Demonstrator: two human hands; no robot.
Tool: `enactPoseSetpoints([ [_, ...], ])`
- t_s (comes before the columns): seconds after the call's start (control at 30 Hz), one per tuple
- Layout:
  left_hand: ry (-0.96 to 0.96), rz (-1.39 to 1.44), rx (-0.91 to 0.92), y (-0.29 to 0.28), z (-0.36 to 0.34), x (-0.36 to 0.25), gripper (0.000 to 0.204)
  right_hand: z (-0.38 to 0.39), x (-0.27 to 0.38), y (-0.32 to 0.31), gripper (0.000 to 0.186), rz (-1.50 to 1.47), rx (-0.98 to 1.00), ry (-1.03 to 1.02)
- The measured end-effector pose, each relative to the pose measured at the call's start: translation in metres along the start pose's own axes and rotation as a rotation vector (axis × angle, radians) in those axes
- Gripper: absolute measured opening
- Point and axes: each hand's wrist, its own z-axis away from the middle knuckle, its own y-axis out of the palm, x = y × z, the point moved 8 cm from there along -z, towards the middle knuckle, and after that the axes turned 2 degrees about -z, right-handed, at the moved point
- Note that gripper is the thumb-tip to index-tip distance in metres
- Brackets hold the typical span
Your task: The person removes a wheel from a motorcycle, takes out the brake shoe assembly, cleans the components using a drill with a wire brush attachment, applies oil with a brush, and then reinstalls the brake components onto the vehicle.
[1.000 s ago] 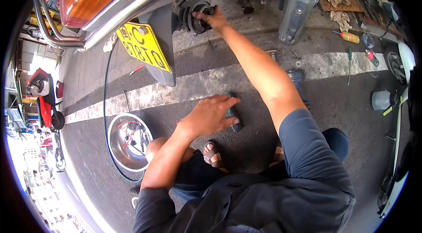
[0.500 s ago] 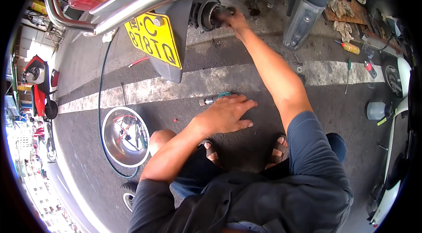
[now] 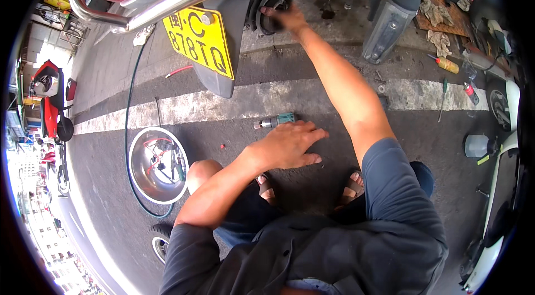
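Right hand (image 3: 288,15) at edge of dark round part (image 3: 270,26) (grip unclear) — left hand (image 3: 287,144) loose over open pavement (image 3: 340,147)

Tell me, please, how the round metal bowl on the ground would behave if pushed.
The metal bowl would probably stay stiff, as its wall looks like metal. Its smooth, shiny surface could be slippery. The jumbled parts inside look loose, so they might slide and rattle.

Dark pavement (image 3: 106,178), white stripe (image 3: 200,106) | metal bowl (image 3: 160,190) | teal drill (image 3: 284,119) | screwdriver (image 3: 444,91) | yellow bottle (image 3: 447,65) | red can (image 3: 471,94)
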Motion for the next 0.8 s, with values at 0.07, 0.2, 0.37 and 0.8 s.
enactPoseSetpoints([
  [0.07,-0.032,0.015,0.017,-0.005,0.003,0.001,0.054,0.008,0.007,0.001,0.107,-0.119,0.065,-0.018],
  [0.2,-0.067,0.017,0.048,-0.006,0.002,0.006,0.055,0.015,0.019,-0.007,0.090,-0.379,0.212,-0.106],
  [0.37,-0.042,-0.008,-0.003,-0.003,0.002,0.014,0.057,0.017,0.014,-0.017,0.091,-0.332,0.233,-0.052],
  [0.8,-0.028,0.033,0.072,0.004,-0.006,0.010,0.058,0.001,-0.052,-0.039,0.113,-0.295,0.257,0.183],
])
